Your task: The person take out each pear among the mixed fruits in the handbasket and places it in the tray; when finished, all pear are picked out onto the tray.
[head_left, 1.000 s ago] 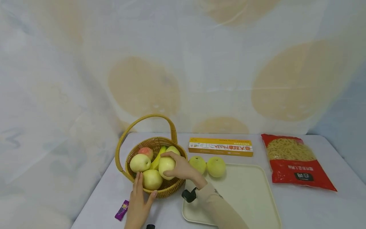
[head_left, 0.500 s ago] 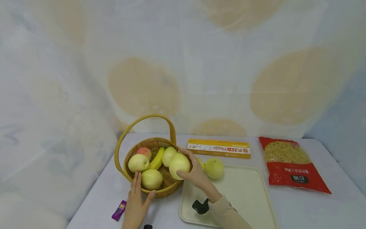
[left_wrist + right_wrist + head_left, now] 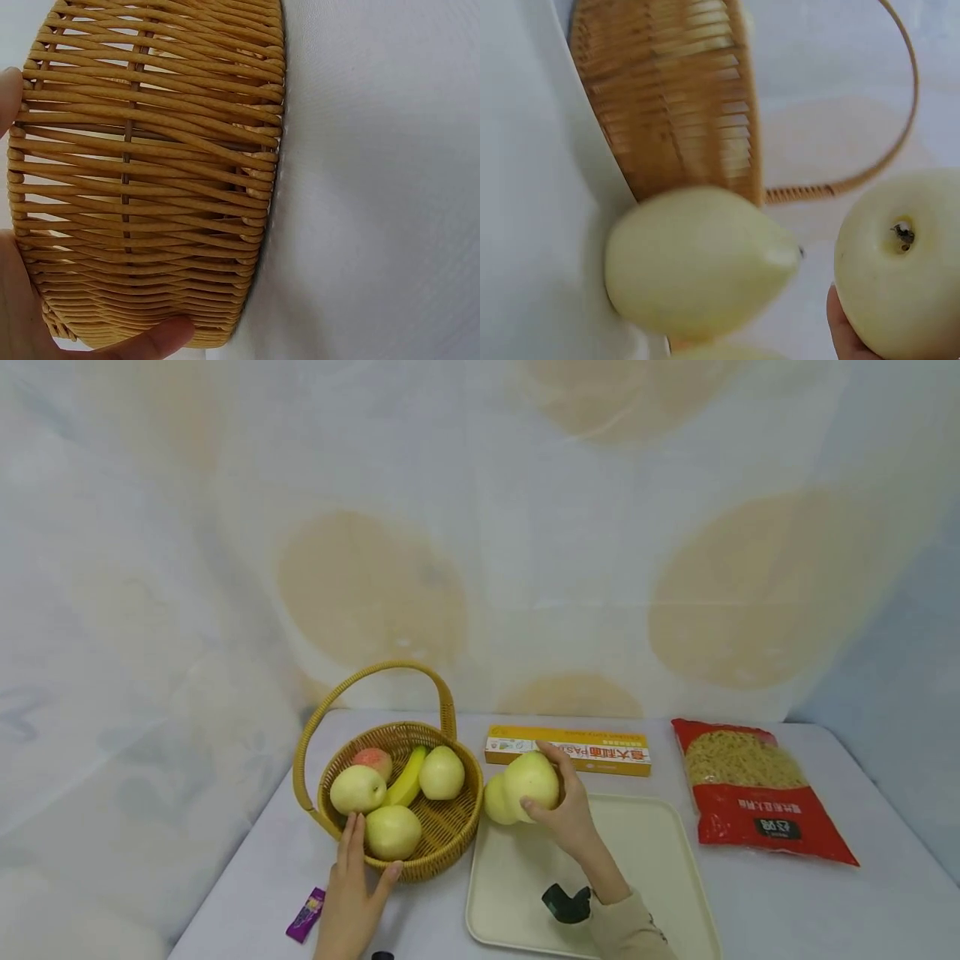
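Observation:
My right hand [image 3: 576, 822] holds a pale green pear [image 3: 534, 783] up over the back left of the cream tray [image 3: 645, 868]. Behind it, a pear on the tray [image 3: 497, 802] shows in part; in the right wrist view, a nearer pear [image 3: 697, 262] lies beside the basket. My left hand [image 3: 351, 893] touches the front left of the wicker basket [image 3: 442, 862], fingers at the rim and thumb [image 3: 169, 335] against the outer wall. Inside the basket are a banana [image 3: 407, 781], a reddish fruit [image 3: 373, 762] and three pears, one at the right [image 3: 442, 773].
A yellow pasta box [image 3: 607, 758] lies behind the tray. To the right is a red bag of pasta [image 3: 772, 818]. A small purple packet [image 3: 306, 916] sits left of my left hand. The basket's tall handle [image 3: 375, 671] arches up at the back left.
My right hand has lifted the pear out of the basket and carried it right, over the tray. The left hand has stayed at the basket.

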The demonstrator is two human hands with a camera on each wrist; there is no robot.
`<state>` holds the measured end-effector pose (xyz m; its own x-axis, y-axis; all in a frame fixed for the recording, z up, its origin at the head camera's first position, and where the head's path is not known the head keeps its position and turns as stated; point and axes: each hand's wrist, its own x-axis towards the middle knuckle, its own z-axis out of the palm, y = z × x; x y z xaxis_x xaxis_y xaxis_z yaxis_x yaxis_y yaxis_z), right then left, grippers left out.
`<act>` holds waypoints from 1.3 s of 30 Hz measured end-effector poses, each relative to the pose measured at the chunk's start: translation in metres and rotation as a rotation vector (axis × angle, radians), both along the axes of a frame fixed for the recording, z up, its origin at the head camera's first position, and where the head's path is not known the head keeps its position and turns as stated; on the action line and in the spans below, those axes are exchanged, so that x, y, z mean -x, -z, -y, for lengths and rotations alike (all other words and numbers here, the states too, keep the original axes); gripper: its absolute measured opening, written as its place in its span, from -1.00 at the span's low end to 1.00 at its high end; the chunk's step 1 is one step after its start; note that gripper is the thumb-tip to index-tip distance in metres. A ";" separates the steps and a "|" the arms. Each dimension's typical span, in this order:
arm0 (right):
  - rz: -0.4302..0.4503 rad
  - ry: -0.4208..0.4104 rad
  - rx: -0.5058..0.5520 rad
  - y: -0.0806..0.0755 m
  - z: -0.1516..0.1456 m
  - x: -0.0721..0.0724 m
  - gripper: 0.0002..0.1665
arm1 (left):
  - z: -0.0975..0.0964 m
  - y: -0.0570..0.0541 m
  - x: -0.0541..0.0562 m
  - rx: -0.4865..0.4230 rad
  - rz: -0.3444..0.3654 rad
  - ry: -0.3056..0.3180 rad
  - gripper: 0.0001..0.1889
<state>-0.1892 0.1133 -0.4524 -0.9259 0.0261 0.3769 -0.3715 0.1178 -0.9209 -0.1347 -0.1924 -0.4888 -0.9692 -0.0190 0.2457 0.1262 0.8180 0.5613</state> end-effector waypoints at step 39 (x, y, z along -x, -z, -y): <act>0.140 0.372 0.179 0.029 -0.088 0.011 -0.76 | 0.003 0.000 0.003 -0.020 0.008 0.001 -0.11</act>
